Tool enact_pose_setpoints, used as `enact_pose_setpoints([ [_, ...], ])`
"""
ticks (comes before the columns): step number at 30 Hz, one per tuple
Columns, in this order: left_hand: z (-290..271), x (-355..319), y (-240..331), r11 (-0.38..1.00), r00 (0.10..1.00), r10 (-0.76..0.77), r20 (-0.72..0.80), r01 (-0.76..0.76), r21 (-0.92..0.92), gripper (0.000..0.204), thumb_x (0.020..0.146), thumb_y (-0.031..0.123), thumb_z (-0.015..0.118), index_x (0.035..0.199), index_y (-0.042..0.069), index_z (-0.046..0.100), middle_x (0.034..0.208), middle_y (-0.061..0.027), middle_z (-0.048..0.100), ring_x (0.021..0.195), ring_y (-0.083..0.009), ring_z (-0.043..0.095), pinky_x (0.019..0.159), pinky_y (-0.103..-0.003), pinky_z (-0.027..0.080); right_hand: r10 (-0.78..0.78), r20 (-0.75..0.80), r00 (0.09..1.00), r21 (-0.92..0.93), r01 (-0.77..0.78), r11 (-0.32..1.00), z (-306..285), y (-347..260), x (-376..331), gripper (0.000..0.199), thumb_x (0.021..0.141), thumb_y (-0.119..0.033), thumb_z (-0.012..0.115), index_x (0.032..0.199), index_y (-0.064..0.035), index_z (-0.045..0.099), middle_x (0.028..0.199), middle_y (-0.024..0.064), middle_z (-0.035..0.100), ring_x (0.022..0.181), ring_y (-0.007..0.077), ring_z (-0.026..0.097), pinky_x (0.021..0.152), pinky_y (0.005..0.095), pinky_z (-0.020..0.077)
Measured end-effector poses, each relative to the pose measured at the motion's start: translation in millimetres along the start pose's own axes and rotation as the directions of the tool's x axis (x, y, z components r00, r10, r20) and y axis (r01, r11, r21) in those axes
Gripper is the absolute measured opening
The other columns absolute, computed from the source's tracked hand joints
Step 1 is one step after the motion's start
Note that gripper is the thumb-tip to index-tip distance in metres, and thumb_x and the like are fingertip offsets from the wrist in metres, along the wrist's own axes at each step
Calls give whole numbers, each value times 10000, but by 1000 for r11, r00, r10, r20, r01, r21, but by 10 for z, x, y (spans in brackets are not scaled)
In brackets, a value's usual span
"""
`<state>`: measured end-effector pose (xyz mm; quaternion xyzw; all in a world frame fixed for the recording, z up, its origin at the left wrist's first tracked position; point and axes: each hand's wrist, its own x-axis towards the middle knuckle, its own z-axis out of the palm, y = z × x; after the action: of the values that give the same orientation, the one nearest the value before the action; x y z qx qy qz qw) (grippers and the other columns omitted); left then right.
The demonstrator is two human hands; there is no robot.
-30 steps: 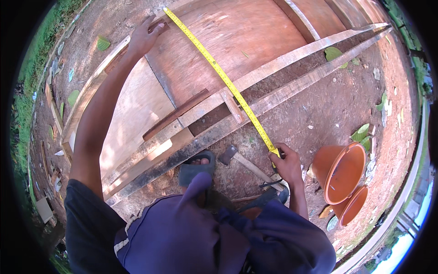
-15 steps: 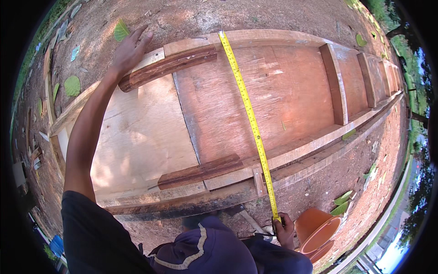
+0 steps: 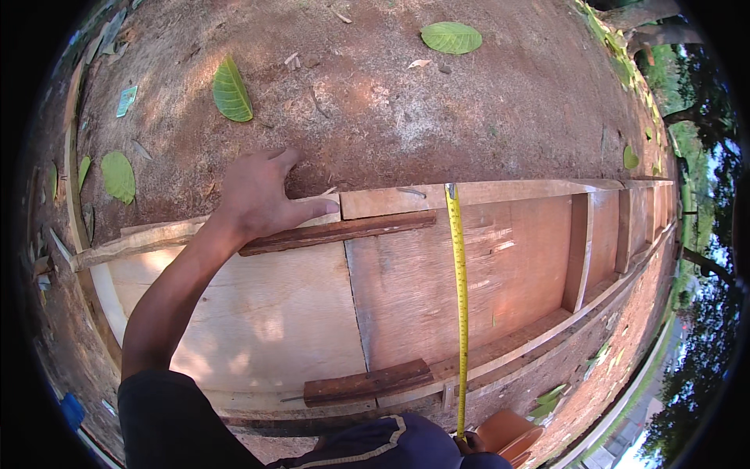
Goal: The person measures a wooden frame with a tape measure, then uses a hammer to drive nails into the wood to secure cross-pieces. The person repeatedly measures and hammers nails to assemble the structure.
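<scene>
Landmark: the wooden frame (image 3: pixel 406 297), a long plywood panel with raised edge boards, lying flat on the bare dirt ground (image 3: pixel 375 102).

Yellow tape measure (image 3: pixel 459 297): stretched straight across the frame's width, from the far edge board (image 3: pixel 469 193), where its tip sits on the top of the board, to the near edge of the frame. Its near end runs down past the near rail and out of sight behind the person's dark cap (image 3: pixel 391 445).

Left hand (image 3: pixel 262 195): open, fingers spread, palm down on the far edge of the frame, left of the tape. Thumb lies along the dark wooden batten (image 3: pixel 344 232) fixed just inside the far edge board. Not gripping anything; pressing flat.

Right hand (image 3: pixel 469 443): only a sliver shows at the near end of the tape, beside the cap. Cannot tell whether it is closed on the tape.

A second dark batten (image 3: pixel 367 383) lies along the near edge of the frame, left of the tape. Cross ribs (image 3: pixel 578 250) stand further right along the frame. An orange bucket (image 3: pixel 508 434) sits just off the near edge, beside the tape's near end. Green leaves (image 3: pixel 232 90) are scattered on the ground beyond the far edge.
</scene>
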<state>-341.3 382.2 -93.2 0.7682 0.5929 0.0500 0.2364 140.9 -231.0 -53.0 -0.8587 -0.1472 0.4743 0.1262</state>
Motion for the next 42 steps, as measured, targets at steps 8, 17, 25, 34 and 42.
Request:
enact_pose_setpoints([
  [8, -76, 35, -33, 986, 986, -144, 79, 150, -71, 826, 748, 695, 767, 1140, -29, 706, 813, -228, 704, 772, -392, 723, 725, -480, 553, 163, -62, 985, -37, -165, 986, 111, -709, 115, 145, 940, -50, 705, 1076, -5, 684, 859, 74, 722, 751, 131, 674, 666, 273, 531],
  [17, -147, 104, 67, 955, 953, -221, 207, 255, -152, 882, 827, 743, 665, 1188, -62, 685, 896, -256, 729, 884, -406, 732, 806, -504, 563, 211, -159, 964, 139, -190, 972, -112, -641, 106, 153, 929, -62, 727, 1070, -6, 702, 849, 66, 721, 752, 124, 676, 662, 268, 535],
  [25, 68, -40, 34, 981, 975, -175, -137, 161, -108, 761, 877, 663, 668, 1147, -48, 698, 903, -250, 736, 861, -395, 732, 787, -477, 552, 96, -92, 991, 369, -56, 928, -309, -474, 482, 202, 910, -33, 723, 1108, 2, 701, 976, 101, 744, 816, 160, 695, 723, 299, 550],
  [34, 98, -46, 97, 985, 968, -155, -200, 166, 39, 755, 951, 691, 540, 1065, -35, 710, 921, -274, 721, 884, -427, 715, 795, -513, 531, -74, -56, 996, 320, 88, 943, -294, -154, 192, 319, 951, -149, 721, 1235, -6, 695, 1058, 87, 743, 978, 164, 680, 877, 310, 523],
  [42, 169, 19, 61, 967, 951, -190, -246, 224, 121, 826, 960, 742, 444, 1133, -20, 711, 1041, -305, 721, 1032, -461, 698, 918, -535, 524, -133, 38, 990, 193, 123, 973, -308, -86, -46, 322, 1000, -215, 659, 1257, -24, 686, 1108, 59, 699, 1040, 147, 637, 917, 293, 488],
])
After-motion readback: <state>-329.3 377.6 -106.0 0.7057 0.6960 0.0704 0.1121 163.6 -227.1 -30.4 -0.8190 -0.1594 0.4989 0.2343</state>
